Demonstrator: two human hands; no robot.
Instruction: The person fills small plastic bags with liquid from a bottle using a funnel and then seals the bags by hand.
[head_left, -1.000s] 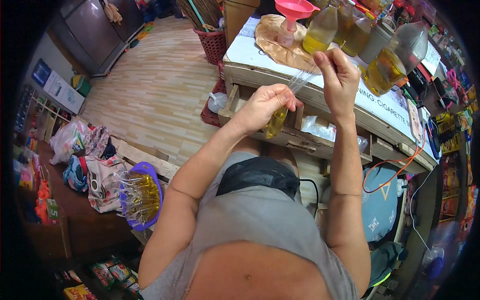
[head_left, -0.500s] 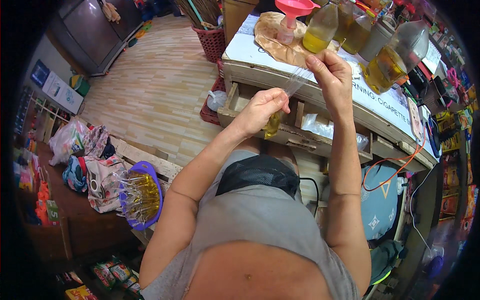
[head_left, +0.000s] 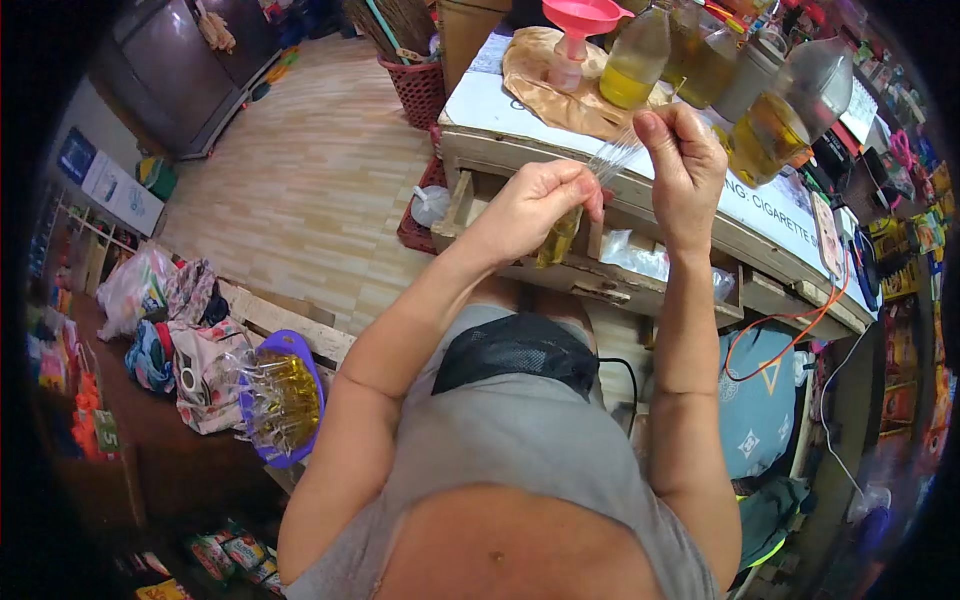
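My left hand (head_left: 548,208) is closed around the middle of a small clear plastic bag (head_left: 560,240). Yellow, oil-like liquid fills its lower end, which hangs below my fist above an open drawer. The bag's upper part is stretched up to my right hand (head_left: 685,165), whose thumb and fingers pinch its top end. Behind my hands, a pink funnel (head_left: 587,14) stands in a small clear container on brown paper (head_left: 540,75). Beside it is a clear bottle (head_left: 632,62) part full of yellow liquid. A larger plastic bottle (head_left: 775,130) of similar liquid leans farther right.
At left, a purple basin (head_left: 318,372) holds several tied bags of yellow liquid, next to clothes (head_left: 205,370). The worn wooden table's drawer holds clear plastic bags (head_left: 637,255). An orange cord (head_left: 800,325) hangs at right. A red woven bin (head_left: 413,90) stands on the floor.
Both hands have shifted slightly right, my right hand a little more. The plastic between them has twisted, and the filled bag end has moved right with my left hand.
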